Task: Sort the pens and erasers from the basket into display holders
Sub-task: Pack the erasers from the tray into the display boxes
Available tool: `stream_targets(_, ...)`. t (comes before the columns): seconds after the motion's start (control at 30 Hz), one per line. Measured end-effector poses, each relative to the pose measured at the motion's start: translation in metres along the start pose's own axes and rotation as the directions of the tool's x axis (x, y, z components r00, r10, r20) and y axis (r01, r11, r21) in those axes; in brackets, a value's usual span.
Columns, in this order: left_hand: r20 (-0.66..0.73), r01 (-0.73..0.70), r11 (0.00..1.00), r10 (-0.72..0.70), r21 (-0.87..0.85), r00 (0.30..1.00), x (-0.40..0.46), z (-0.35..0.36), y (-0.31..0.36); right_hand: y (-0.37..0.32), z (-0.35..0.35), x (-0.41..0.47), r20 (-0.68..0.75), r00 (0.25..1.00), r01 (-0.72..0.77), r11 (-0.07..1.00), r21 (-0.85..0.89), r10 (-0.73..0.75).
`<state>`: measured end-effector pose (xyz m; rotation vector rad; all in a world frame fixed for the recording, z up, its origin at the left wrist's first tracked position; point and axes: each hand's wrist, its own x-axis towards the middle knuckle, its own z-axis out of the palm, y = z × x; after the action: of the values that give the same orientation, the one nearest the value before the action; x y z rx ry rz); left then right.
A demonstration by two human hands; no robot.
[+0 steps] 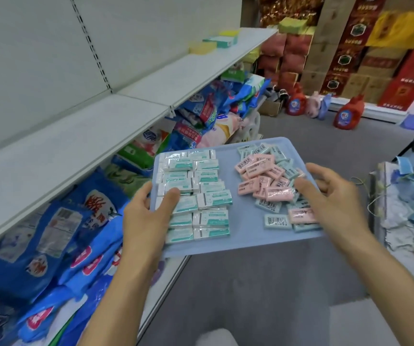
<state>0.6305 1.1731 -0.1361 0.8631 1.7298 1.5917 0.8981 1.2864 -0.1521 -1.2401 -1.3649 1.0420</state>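
Shelving: long white shelf (81, 136) runs along the left, top board mostly bare; blue bagged goods (51, 233) packed beneath it.
Aisle: grey floor (263, 283) open ahead and below the tray; a cluttered cart (405, 196) close on the right limits swing that way.
Tray: blue tray (245, 233), flat and stiff, held level in the air beside the shelf edge; judged light, low rim, contents liable to slide if tipped.
White erasers: wrapped white-and-teal erasers (201, 196) in tidy rows along the tray's left half.
Mixed erasers: pink and pale-green erasers (270, 186) heaped loose on the right half; small, slick-wrapped.
Left hand: left hand (148, 211) grips the tray's left edge, thumb on top.
Right hand: right hand (335, 196) at the right edge, fingers loosely spread; grip on the rim cannot be told.
Pens, holders: none in view.
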Motion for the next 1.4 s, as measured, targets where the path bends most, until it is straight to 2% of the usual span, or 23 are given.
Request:
stream_targets(0.27, 0.011, -0.045, 0.998, 0.044, 0.043, 0.999, 0.133, 0.079, 0.005, 0.029, 0.021, 0.163, 0.022, 1.0, 0.007, 1.0, 0.031, -0.008)
stream_targets(0.77, 0.004, -0.096, 0.995, 0.096, 0.023, 0.995, 0.387, 0.232, 0.048, 0.024, 0.046, 0.463, 0.036, 0.997, 0.066, 0.998, 0.02, -0.067)
stream_targets(0.87, -0.058, -0.084, 0.996, 0.086, 0.029, 0.995, 0.429, 0.262, 0.052, 0.025, 0.052, 0.524, 0.092, 0.992, 0.084, 0.996, 0.003, -0.084)
stream_targets(1.03, -0.24, -0.037, 0.999, 0.034, -0.008, 0.97, 0.491, 0.304, 0.048, 0.027, 0.071, 0.631, 0.191, 0.972, 0.137, 0.991, 0.001, -0.135)
stream_targets(1.23, -0.415, 0.037, 0.999, -0.02, 0.031, 0.909, 0.542, 0.33, 0.045, 0.025, 0.113, 0.731, 0.366, 0.913, 0.202, 0.979, -0.014, -0.183)
stream_targets(1.4, -0.56, 0.106, 0.994, -0.07, 0.032, 0.826, 0.575, 0.328, 0.043, 0.028, 0.163, 0.779, 0.502, 0.853, 0.166, 0.986, -0.006, -0.141)
